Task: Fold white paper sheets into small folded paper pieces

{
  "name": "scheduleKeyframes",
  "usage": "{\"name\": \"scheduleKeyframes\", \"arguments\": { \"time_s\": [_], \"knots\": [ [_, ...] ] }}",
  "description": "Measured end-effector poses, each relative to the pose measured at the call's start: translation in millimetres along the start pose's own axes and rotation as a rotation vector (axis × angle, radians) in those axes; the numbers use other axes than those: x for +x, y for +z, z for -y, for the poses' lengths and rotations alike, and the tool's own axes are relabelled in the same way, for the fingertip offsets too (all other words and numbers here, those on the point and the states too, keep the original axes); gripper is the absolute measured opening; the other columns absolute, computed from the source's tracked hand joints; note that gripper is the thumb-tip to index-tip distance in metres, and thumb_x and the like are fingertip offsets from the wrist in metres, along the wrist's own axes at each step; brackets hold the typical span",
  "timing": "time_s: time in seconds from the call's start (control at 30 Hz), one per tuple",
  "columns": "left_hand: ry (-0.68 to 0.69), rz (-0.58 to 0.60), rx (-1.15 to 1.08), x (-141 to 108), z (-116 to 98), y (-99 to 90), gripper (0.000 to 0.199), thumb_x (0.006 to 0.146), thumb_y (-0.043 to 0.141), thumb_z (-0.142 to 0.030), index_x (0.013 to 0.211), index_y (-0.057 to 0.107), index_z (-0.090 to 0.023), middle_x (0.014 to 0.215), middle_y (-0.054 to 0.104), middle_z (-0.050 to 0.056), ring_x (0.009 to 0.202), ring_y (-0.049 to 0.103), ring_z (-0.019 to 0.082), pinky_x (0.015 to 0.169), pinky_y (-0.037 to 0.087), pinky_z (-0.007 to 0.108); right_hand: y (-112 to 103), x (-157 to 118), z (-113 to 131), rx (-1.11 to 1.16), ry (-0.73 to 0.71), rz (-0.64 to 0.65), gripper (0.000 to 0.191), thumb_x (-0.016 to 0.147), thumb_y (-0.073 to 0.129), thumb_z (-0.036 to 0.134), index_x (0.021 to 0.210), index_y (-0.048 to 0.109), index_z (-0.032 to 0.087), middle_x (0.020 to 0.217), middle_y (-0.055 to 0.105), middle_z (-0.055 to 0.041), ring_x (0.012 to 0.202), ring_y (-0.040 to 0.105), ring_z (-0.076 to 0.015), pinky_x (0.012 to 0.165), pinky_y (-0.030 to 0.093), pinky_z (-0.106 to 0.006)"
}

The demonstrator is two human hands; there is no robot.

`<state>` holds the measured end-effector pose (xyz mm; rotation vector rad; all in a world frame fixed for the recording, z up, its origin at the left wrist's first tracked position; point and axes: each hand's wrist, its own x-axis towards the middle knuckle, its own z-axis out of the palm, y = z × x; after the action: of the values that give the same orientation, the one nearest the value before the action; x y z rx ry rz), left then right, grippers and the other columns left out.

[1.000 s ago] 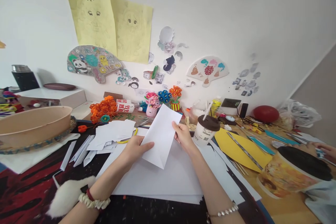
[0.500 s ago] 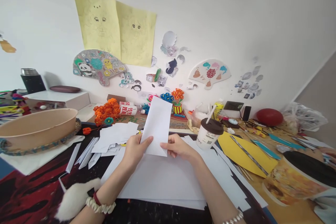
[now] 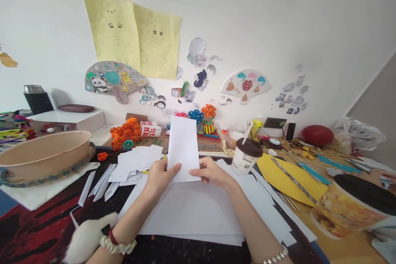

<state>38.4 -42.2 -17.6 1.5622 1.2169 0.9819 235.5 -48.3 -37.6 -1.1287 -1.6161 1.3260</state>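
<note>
A narrow white sheet of paper stands nearly upright between my hands, above the table. My left hand pinches its lower left edge, thumb on the near face. On the lower right edge my right hand grips it between thumb and fingers. Beneath lie large white sheets. Left of my left hand is a pile of smaller white paper pieces, with several folded white strips beside it.
To the right stand a lidded paper cup with a straw, yellow card and a large patterned tub. A beige basin is at left. Orange craft flowers lie behind. Another person's hand shows at far right.
The paper between my hands has turned from a slant to nearly straight, its top edge shifting left. Both hands keep their hold. The other person's hand at far right shows more.
</note>
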Motion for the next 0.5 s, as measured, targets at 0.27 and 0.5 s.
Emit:
{"name": "scheduleKeyframes", "arguments": {
  "time_s": [0.27,0.5],
  "knots": [
    [-0.07,0.185,-0.023,-2,-7,0.3,0.039,0.067,0.063,-0.045,0.083,0.066,-0.01,0.063,0.068,0.008,0.059,0.062,0.019,0.05,0.039,0.025,-1,-2,4,0.116,-0.069,-0.056,0.029,0.074,0.065,0.043,0.068,0.06,0.014,0.058,0.05,0.0028,0.048,0.043,-0.0071,0.043,0.033,-0.019],
    [-0.046,0.305,-0.024,-7,-13,1.5,0.038,0.071,0.059,-0.048,0.085,0.058,-0.012,0.071,0.071,0.008,0.045,0.055,0.011,0.044,0.035,0.022,-8,-2,0,0.096,-0.108,-0.153,0.036,0.074,0.063,0.046,0.058,0.051,0.016,0.044,0.051,0.0033,0.034,0.044,-0.0081,0.035,0.028,-0.02]
  ]
}}
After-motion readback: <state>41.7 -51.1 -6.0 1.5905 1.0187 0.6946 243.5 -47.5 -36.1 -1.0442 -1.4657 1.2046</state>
